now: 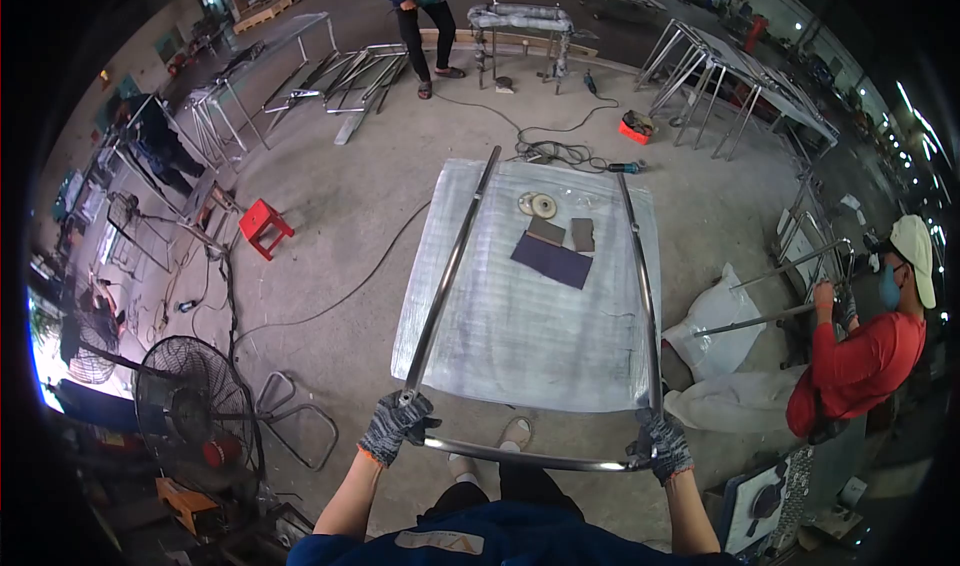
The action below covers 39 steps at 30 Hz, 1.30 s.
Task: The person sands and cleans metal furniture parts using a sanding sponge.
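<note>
A U-shaped metal tube frame [530, 457] spans the space in front of me, its two long bars reaching forward over a foam-covered sheet [480, 371]. At its near left corner my left hand [395, 427], in a grey knitted glove, is closed around the tube. My right hand [660, 444], gloved alike, grips the near right corner. Between the bars, on the sheet, lie a dark purple abrasive cloth [551, 260], two smaller brown pads [545, 231] and round discs [543, 206].
An angle grinder [627, 167] with a coiled cable sits past the sheet. A red stool [266, 228] and a fan [195, 406] stand left. A person in red [865, 361] holds metalwork at right; another person [425, 26] stands ahead. Metal frames [720, 66] stand back right.
</note>
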Each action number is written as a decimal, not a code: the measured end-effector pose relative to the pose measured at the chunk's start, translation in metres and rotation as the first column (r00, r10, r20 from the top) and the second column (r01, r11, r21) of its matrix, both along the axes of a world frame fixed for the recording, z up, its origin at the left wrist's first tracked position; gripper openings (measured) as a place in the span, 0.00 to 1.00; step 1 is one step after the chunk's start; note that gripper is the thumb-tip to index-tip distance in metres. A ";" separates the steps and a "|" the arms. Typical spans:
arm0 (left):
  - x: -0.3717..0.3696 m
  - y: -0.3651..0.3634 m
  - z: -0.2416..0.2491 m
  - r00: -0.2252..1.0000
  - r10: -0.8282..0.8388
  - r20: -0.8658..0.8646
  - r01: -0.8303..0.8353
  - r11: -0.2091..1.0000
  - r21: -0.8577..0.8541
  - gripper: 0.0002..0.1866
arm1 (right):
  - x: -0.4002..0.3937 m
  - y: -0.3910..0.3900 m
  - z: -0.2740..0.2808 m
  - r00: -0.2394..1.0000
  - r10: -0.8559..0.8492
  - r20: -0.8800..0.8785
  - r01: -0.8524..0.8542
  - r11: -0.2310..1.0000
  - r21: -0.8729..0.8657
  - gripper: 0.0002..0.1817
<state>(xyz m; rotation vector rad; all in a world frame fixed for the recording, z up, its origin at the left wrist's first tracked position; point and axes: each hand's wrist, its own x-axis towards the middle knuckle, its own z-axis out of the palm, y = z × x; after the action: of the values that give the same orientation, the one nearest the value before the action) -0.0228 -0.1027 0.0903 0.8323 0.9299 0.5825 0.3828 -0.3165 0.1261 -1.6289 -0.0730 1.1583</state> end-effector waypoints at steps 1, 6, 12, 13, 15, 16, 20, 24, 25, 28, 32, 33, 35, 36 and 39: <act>0.002 0.003 0.007 0.999 0.033 0.018 -0.034 0.999 0.035 0.14 | -0.001 0.002 0.003 1.000 -0.001 0.028 0.001 1.000 0.003 0.18; -0.003 0.001 0.042 0.993 0.068 -0.092 -0.057 0.991 0.117 0.16 | -0.007 -0.008 0.009 0.985 0.113 0.132 -0.126 0.987 0.097 0.14; -0.056 -0.046 0.064 0.956 0.213 -0.203 -0.188 0.973 0.133 0.17 | -0.047 -0.026 0.033 0.951 0.173 0.256 -0.195 0.979 0.063 0.17; -0.063 -0.059 0.081 0.942 0.252 -0.220 -0.237 0.967 0.092 0.17 | -0.053 -0.037 0.022 0.829 0.338 0.445 -0.387 0.922 0.021 0.17; -0.107 -0.079 0.087 0.918 0.196 -0.346 -0.129 0.970 0.207 0.17 | -0.095 -0.037 0.060 0.992 0.125 0.018 -0.126 0.989 0.082 0.15; -0.125 -0.091 0.092 0.930 0.196 -0.311 -0.129 0.966 0.223 0.18 | -0.110 -0.039 0.062 0.991 0.136 -0.002 -0.136 0.988 0.069 0.14; -0.154 -0.155 0.121 0.875 0.362 -0.321 -0.285 0.922 0.262 0.17 | -0.124 -0.049 0.048 0.972 0.214 -0.095 -0.201 0.971 0.128 0.12; -0.169 -0.190 0.153 0.777 0.458 -0.432 -0.429 0.887 0.170 0.17 | -0.142 -0.019 0.040 0.909 0.373 -0.184 -0.358 0.927 0.111 0.11; -0.174 -0.198 0.151 0.764 0.465 -0.448 -0.447 0.881 0.153 0.17 | -0.141 -0.012 0.029 0.886 0.422 -0.192 -0.410 0.907 0.100 0.13; -0.185 -0.215 0.132 0.720 0.586 -0.372 -0.585 0.801 0.131 0.17 | -0.142 0.031 0.023 0.808 0.526 -0.264 -0.521 0.848 0.095 0.14; -0.185 -0.243 0.104 0.647 0.686 -0.333 -0.716 0.697 0.043 0.14 | -0.145 0.086 0.025 0.682 0.634 -0.364 -0.665 0.745 0.052 0.09; -0.177 -0.247 0.110 0.601 0.698 -0.391 -0.752 0.659 0.020 0.13 | -0.147 0.100 0.031 0.656 0.654 -0.376 -0.706 0.708 0.000 0.08; -0.168 -0.263 0.107 0.523 0.732 -0.436 -0.822 0.568 -0.031 0.12 | -0.150 0.120 0.029 0.620 0.667 -0.413 -0.725 0.688 0.021 0.07; -0.165 -0.276 0.101 0.502 0.741 -0.446 -0.838 0.543 -0.041 0.12 | -0.152 0.128 0.023 0.559 0.765 -0.320 -0.815 0.579 -0.041 0.07; -0.152 -0.354 0.069 0.412 0.824 -0.388 -0.907 0.412 -0.089 0.12 | -0.166 0.115 0.020 0.408 0.834 -0.373 -0.907 0.418 -0.058 0.10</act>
<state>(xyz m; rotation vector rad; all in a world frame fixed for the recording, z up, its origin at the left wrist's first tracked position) -0.1751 -0.4563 0.1595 0.0507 1.7119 1.2351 0.2172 -0.2016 0.1462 -1.6164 -0.7207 2.3233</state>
